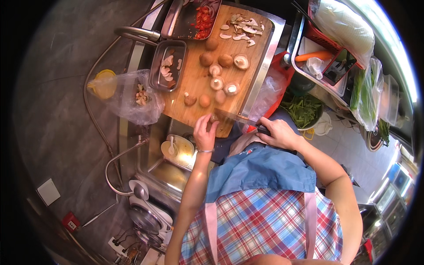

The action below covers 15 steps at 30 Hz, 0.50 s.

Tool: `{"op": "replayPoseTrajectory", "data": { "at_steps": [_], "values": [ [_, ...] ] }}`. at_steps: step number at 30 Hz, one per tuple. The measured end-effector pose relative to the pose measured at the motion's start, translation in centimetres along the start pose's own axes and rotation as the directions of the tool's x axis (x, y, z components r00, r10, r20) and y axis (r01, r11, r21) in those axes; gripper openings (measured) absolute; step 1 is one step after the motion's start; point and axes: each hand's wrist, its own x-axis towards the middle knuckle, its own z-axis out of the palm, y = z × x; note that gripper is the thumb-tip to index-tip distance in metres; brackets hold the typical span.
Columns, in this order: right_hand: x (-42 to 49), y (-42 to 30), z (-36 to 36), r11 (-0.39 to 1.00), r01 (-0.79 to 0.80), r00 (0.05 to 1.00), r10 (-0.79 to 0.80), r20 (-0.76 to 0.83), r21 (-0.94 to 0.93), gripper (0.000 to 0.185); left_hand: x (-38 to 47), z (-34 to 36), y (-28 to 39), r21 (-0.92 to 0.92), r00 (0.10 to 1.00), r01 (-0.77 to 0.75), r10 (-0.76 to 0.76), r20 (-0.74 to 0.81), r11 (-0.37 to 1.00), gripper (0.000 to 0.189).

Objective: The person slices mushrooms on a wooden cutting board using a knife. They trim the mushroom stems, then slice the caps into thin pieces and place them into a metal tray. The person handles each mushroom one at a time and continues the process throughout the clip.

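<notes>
My left hand (205, 132) holds a mushroom (213, 118) at the near end of a wooden cutting board (195, 81). The black handle of a knife (236, 117) is in my right hand (276, 132), its blade pointing left with the tip by the held mushroom. Several whole brown mushrooms (225, 60) lie across the middle of the board, some stem up. At the far right of the board are sliced mushrooms (246, 26). A small metal tray (152, 74) with a few pale and brown pieces sits at the board's left edge.
A larger metal tray (167, 25) of chopped red pepper and sliced onion stands at the far left. Left of the board lies a clear plastic bag (127, 107) with scraps. A sink (169, 175) is at lower left. To the right are a red-rimmed bag (281, 89) and a bowl of greens (303, 112).
</notes>
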Motion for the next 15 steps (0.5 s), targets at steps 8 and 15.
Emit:
{"op": "replayPoseTrajectory", "data": {
  "at_steps": [8, 15],
  "values": [
    [0.9, -0.6, -0.1, 0.999, 0.014, 0.999, -0.012, 0.034, -0.047, 0.033, 0.3, -0.7, -0.3, 0.011, 0.995, -0.083, 0.083, -0.056, 0.997, 0.021],
    [1.7, -1.4, 0.0, 0.993, 0.039, 0.997, -0.031, 0.071, -0.114, 0.035, -0.1, 0.3, -0.5, 0.004, 0.986, -0.113, 0.113, -0.123, 0.994, 0.023]
  ]
}}
